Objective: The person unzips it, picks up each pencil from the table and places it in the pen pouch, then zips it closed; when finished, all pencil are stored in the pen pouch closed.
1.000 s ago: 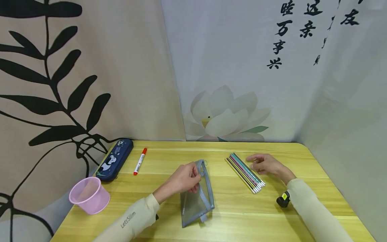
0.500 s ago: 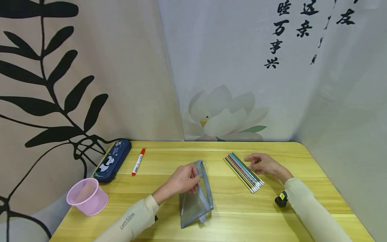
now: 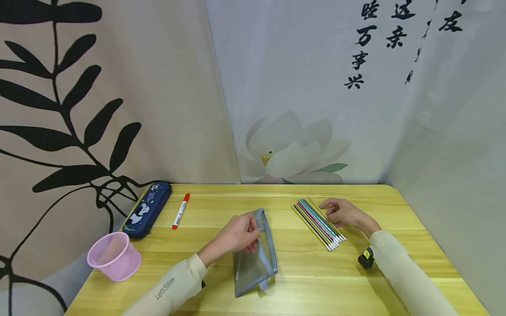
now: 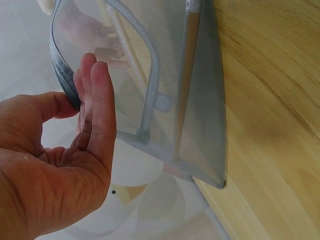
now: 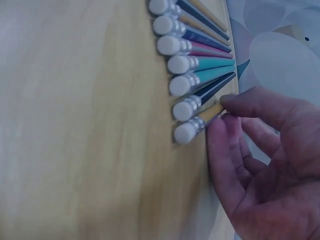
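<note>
Left hand [image 3: 239,233] pinches a grey mesh pouch [image 3: 248,268], right hand [image 3: 347,213] a slim yellow pencil [image 5: 212,113], prolly light, stiff, best held mid-shaft.

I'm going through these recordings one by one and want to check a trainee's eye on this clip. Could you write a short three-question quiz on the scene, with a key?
1. Multiple choice: what does the left hand hold?
a) the pink cup
b) the gray mesh pouch
c) a pair of scissors

2. True or false: in the head view, the red-capped marker lies to the right of the navy case.

3. Short answer: judging by the right wrist view, what colour is the pencil that the right hand pinches, and where is it in the row?

Key: 1. b; 2. True; 3. Yellow, at the end of the row nearest the hand.
</note>
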`<state>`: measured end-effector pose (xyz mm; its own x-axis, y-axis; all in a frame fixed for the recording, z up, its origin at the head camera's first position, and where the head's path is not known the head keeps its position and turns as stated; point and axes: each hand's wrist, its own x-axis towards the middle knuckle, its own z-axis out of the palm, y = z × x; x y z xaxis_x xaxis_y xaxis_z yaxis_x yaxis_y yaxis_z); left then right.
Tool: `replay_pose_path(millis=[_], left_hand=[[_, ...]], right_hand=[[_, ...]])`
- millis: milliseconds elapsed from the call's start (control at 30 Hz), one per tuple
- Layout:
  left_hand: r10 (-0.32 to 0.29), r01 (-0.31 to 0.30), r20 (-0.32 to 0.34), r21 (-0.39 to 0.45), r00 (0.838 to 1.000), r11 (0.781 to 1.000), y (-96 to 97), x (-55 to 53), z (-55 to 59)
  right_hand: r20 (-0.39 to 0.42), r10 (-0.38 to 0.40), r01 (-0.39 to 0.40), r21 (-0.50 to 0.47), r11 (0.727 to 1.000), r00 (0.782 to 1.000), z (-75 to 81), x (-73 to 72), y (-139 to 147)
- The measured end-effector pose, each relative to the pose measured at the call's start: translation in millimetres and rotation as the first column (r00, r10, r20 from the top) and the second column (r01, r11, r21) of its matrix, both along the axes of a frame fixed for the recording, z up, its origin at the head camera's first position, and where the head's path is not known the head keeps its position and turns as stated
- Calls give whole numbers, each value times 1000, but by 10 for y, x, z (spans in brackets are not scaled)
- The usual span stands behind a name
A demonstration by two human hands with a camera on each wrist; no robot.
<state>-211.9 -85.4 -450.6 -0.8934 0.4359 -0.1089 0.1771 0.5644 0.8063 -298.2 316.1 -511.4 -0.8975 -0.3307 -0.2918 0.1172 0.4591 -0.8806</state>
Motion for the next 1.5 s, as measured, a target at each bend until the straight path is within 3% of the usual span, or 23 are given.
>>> replay_pose_path(millis=[467, 800, 1233, 1367, 1500], left_hand=[[8, -8, 19, 8, 1000, 1000, -32, 17, 1], [19, -19, 14, 5, 1000, 1000, -59, 9, -13], [22, -23, 20, 8, 1000, 1000, -102, 3, -12], [28, -28, 21, -1, 999, 1000, -112, -6, -8], [31, -30, 23, -11, 999, 999, -108, -24, -11]], right_hand=[[-38, -22, 26, 124, 992, 999, 67, 25, -105], [-127, -58, 97, 320, 942, 990, 121, 45, -238], [-168, -136, 189, 358, 914, 976, 112, 11, -259], [-136, -153, 188, 306, 933, 979, 149, -10, -269], [-68, -182, 192, 182, 965, 981, 234, -11, -286]])
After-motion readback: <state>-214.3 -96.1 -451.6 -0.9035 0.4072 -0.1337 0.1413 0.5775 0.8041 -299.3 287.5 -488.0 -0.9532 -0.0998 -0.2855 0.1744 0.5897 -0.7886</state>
